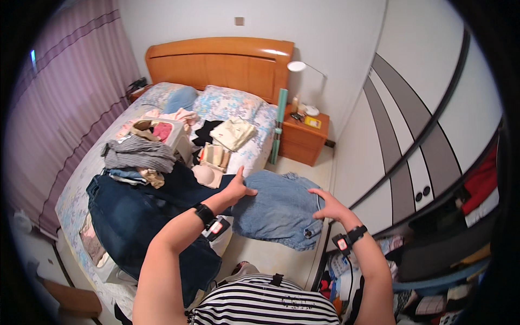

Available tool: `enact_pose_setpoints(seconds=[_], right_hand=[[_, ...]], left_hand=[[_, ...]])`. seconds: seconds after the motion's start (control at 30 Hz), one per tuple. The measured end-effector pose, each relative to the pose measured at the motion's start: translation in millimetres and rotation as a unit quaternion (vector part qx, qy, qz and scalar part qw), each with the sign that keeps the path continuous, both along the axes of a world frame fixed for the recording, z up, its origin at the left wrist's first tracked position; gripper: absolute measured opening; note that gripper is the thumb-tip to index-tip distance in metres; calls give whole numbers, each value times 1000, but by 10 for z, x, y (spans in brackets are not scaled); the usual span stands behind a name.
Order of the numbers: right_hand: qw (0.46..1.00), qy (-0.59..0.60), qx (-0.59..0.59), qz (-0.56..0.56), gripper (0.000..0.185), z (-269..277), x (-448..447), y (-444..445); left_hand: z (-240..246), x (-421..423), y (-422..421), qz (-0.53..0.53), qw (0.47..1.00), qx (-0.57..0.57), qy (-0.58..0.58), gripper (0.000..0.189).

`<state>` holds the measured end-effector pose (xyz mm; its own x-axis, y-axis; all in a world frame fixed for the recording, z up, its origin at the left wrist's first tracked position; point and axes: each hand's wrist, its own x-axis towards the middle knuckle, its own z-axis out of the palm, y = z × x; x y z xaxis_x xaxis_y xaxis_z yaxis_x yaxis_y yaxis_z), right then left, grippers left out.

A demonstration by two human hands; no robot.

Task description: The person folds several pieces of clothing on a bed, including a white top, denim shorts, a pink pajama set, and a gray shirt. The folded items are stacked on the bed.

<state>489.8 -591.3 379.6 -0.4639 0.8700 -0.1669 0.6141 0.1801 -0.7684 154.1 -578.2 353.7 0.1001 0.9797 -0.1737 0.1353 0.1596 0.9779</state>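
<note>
A folded light-blue denim garment (276, 205) spans the gap between my two hands, over the floor beside the bed. My left hand (237, 187) holds its left edge, thumb on top and index finger raised; the other fingers are hidden. At the right edge, by a waistband with a metal button, my right hand (331, 205) grips it with thumb and fingers spread. Dark-blue jeans (138, 211) lie across the bed's near side, partly behind my left forearm. Next to them are a beige bra (207, 175) and a grey knitted garment (140, 152) on a clothes pile.
The bed (252, 160) carries a storage box (178, 138) of clothes, folded cream clothing (233, 133) and pillows (227, 99). A second clothes box (107, 272) stands at the near left. A wooden nightstand (302, 142) is beyond. Along the right runs a sliding-door wardrobe (365, 174), clothes showing inside its opening.
</note>
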Motion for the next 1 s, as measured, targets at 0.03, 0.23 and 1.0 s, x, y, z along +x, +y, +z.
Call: enact_pose_setpoints(seconds=[0.03, 0.23, 1.0], right_hand=[[1000, -10, 12, 12, 88, 16, -21, 3], [977, -191, 93, -5, 76, 79, -229, 48], [887, -136, 416, 148, 51, 298, -1163, -631]], left_hand=[[22, -31, 31, 1, 999, 13, -44, 101], [128, -182, 193, -219, 936, 160, 225, 87], [-222, 518, 32, -43, 840, -203, -501, 45]])
